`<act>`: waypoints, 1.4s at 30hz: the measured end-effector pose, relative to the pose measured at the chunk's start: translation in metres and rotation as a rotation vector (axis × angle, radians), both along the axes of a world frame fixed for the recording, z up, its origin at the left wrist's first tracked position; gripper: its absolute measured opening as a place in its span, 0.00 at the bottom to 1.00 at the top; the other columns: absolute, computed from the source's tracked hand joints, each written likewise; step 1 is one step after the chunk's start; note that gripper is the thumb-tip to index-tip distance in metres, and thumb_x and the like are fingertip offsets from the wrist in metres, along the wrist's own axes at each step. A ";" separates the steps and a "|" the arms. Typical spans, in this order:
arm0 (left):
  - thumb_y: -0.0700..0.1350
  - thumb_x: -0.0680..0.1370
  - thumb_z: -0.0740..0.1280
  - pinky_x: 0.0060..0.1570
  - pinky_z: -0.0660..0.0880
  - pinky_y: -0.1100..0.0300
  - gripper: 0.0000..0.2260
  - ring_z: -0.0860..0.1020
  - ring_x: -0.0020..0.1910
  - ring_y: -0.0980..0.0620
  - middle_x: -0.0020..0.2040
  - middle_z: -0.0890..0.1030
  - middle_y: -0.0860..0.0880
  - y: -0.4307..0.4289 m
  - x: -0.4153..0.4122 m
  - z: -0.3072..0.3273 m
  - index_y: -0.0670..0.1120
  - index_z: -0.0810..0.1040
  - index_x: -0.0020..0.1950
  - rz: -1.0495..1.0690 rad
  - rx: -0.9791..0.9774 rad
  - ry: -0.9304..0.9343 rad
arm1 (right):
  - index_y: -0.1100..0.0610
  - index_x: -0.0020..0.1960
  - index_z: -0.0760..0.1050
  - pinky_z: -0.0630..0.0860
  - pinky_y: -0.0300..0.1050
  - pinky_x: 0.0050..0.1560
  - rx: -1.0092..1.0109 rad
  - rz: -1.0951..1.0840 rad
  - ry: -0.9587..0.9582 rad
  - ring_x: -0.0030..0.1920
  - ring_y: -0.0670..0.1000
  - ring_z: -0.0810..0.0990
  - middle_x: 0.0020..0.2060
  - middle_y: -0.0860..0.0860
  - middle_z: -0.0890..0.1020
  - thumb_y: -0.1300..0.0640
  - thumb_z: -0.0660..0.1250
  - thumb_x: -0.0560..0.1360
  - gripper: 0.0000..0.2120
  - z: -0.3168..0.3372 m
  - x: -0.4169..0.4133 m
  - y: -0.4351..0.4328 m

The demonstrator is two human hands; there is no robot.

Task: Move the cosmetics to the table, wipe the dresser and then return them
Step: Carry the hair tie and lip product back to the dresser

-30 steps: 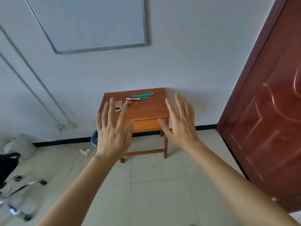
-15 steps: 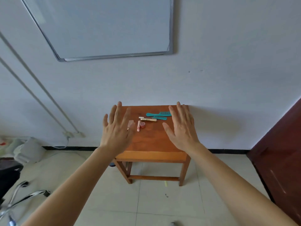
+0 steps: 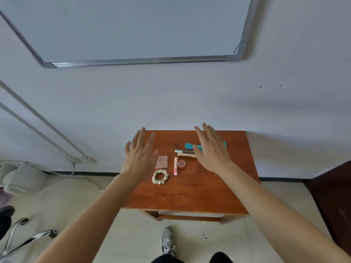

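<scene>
nothing is moved yet: the comb (image 3: 190,145), tubes (image 3: 187,153), pink pot (image 3: 181,164), compact (image 3: 161,162) and scrunchie (image 3: 160,176) all lie on the bench (image 3: 190,196); left hand (image 3: 139,155) and right hand (image 3: 211,149) hover above, each grip wide and empty.

One teal comb (image 3: 190,145) at 12 o'clock, seemingly two tubes (image 3: 185,153), one jar (image 3: 181,164), one lipstick (image 3: 175,166), one compact (image 3: 161,162), one scrunchie (image 3: 160,176) at 7.

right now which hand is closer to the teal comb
Right. The right hand is spread open over the teal comb, hiding its middle. The left hand is open over the dresser's left side, beside the pink compact, well clear of the comb.
</scene>
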State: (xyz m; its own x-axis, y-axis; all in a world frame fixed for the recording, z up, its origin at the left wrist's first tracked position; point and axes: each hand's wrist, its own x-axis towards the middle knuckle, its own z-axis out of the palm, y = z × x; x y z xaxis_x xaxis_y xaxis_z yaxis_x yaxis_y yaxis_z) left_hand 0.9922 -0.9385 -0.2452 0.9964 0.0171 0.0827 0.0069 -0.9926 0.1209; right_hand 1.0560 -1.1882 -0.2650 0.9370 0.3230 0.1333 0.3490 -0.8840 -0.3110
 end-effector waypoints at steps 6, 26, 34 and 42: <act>0.57 0.83 0.53 0.75 0.51 0.42 0.27 0.44 0.79 0.45 0.80 0.41 0.48 0.038 0.050 -0.075 0.53 0.48 0.79 -0.092 0.005 0.292 | 0.49 0.79 0.50 0.61 0.53 0.74 -0.063 -0.118 0.196 0.78 0.55 0.56 0.79 0.53 0.56 0.48 0.62 0.81 0.33 -0.057 0.036 0.036; 0.62 0.75 0.65 0.52 0.76 0.49 0.22 0.74 0.57 0.46 0.62 0.74 0.47 -0.005 0.020 -0.178 0.52 0.73 0.64 -0.076 -0.028 0.394 | 0.52 0.73 0.67 0.77 0.49 0.54 -0.338 -0.001 0.312 0.60 0.54 0.73 0.63 0.54 0.72 0.57 0.69 0.77 0.25 -0.154 0.052 0.037; 0.43 0.80 0.62 0.49 0.76 0.56 0.14 0.72 0.57 0.48 0.62 0.73 0.48 -0.016 0.028 -0.178 0.51 0.72 0.66 0.052 -0.161 0.460 | 0.53 0.66 0.67 0.79 0.46 0.47 -0.226 -0.005 0.415 0.53 0.52 0.75 0.56 0.53 0.74 0.53 0.63 0.80 0.16 -0.157 0.046 0.025; 0.43 0.78 0.69 0.39 0.76 0.63 0.11 0.81 0.47 0.50 0.57 0.81 0.47 -0.012 0.055 -0.120 0.46 0.79 0.60 0.136 -0.248 0.267 | 0.53 0.66 0.70 0.76 0.41 0.42 -0.190 -0.026 0.444 0.49 0.49 0.78 0.53 0.50 0.76 0.50 0.63 0.80 0.15 -0.131 0.055 -0.002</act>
